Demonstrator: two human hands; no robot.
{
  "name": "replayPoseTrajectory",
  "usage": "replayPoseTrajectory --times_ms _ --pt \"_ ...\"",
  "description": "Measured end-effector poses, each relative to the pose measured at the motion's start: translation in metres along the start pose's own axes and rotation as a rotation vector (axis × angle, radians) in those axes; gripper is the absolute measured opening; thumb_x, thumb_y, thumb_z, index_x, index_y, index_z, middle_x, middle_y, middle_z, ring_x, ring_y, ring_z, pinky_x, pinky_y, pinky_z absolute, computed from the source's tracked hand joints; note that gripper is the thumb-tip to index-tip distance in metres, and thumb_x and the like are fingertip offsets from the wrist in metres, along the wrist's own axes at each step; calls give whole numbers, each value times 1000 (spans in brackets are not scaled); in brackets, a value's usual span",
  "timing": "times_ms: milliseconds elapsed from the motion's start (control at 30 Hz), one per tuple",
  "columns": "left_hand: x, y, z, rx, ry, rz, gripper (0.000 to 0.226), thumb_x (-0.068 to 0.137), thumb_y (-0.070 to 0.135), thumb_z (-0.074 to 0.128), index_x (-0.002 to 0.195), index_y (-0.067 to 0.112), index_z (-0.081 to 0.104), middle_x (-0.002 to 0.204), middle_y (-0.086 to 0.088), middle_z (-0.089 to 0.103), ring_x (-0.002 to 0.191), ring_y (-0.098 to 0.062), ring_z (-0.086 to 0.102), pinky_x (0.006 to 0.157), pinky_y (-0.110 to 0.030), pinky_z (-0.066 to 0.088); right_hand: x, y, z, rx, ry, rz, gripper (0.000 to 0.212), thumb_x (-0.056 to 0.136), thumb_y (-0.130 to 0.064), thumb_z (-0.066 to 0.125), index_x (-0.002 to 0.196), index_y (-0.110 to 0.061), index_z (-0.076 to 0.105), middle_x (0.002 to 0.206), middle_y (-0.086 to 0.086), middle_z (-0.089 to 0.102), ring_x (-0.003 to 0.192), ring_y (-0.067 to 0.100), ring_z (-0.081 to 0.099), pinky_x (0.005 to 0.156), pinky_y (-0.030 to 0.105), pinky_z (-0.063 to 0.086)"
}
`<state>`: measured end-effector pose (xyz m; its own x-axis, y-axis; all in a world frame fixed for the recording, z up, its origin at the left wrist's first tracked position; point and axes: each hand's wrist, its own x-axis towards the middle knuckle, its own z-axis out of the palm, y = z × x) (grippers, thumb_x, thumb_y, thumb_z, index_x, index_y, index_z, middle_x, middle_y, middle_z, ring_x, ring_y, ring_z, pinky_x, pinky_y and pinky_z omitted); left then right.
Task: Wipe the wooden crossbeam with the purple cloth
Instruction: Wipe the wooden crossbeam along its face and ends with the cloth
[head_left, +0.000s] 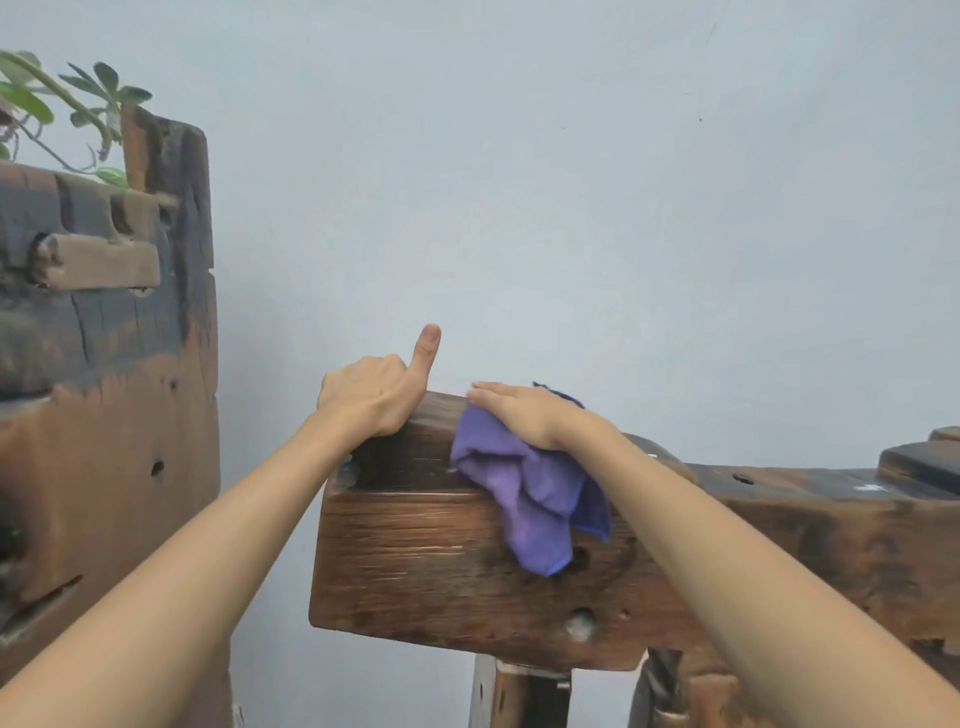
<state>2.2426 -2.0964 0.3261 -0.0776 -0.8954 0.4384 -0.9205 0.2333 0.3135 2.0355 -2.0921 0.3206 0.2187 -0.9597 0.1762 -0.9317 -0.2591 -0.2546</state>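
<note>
- Looks like a room in a home or a rustic display space; which of the two cannot be told.
- A plain pale wall (571, 182) backs everything.
- Heavy antique timber furniture stands against it: a worn, pitted wooden crossbeam (426, 561) and a dark weathered wooden post (171, 249) with pegged joints.
- A leafy houseplant (62, 98) shows at upper left.

the right hand (524, 413) lies flat on the purple cloth (530, 493) on the wooden crossbeam (415, 561). the left hand (371, 392) holds the beam's end.
</note>
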Motion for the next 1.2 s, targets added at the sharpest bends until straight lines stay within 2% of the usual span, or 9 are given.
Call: replayPoseTrajectory --times_ms 100,300,467,533,600,733,867,1100,1200 --pt "0 -1 1 24 13 12 116 75 82 -24 70 10 66 73 -7 65 70 -25 57 72 -40 39 -14 61 -11 -146 19 66 38 109 -34 36 141 -21 53 150 10 53 136 32 51 109 34 33" --pt "0 -1 4 56 25 16 110 76 84 -21 69 11 63 73 -8 64 70 -27 57 73 -41 38 -65 144 -14 16 89 383 36 110 -31 31 116 -11 61 131 16 65 112 33 59 99 41 42" --pt "2 4 11 187 50 49 105 76 87 -12 67 13 61 73 -5 65 72 -27 60 68 -37 40 -101 123 27 54 627 648 49 104 -43 24 107 -18 66 124 8 68 111 36 61 84 41 40" --pt "4 6 12 287 -5 64 99 75 90 -3 79 19 66 85 -3 67 85 -30 63 75 -38 48 -104 96 55 97 914 671 49 104 -43 30 119 -15 68 133 7 66 123 34 58 101 44 43" --pt "5 14 13 361 -106 39 93 76 90 6 96 23 67 100 -4 69 98 -31 62 88 -44 49 -103 66 81 162 1043 612 49 107 -38 35 143 -12 55 155 6 50 148 27 38 122 46 26" --pt "6 43 19 429 -230 12 90 79 87 14 122 24 61 130 -6 62 117 -33 55 100 -56 30 -87 -3 128 147 1047 448 57 108 -36 28 161 -14 28 171 6 17 159 24 7 128 44 13" --pt "12 54 25 321 -260 -44 90 86 79 7 140 23 54 148 -10 52 135 -36 45 110 -68 14 -55 -48 161 -116 978 141 62 107 -38 22 163 -14 16 172 8 10 159 27 10 128 45 11" --pt "4 43 21 315 -189 67 85 89 74 6 132 23 58 140 -7 60 126 -33 53 105 -55 33 -82 55 167 -592 711 -603 62 101 -30 48 160 -18 33 170 3 23 158 25 17 128 42 12" --pt "3 44 21 328 -201 56 74 89 71 15 123 25 62 133 -5 63 121 -31 56 99 -50 36 -110 113 160 -464 817 -449 63 96 -31 56 157 -23 40 168 -2 29 155 25 26 127 33 18"
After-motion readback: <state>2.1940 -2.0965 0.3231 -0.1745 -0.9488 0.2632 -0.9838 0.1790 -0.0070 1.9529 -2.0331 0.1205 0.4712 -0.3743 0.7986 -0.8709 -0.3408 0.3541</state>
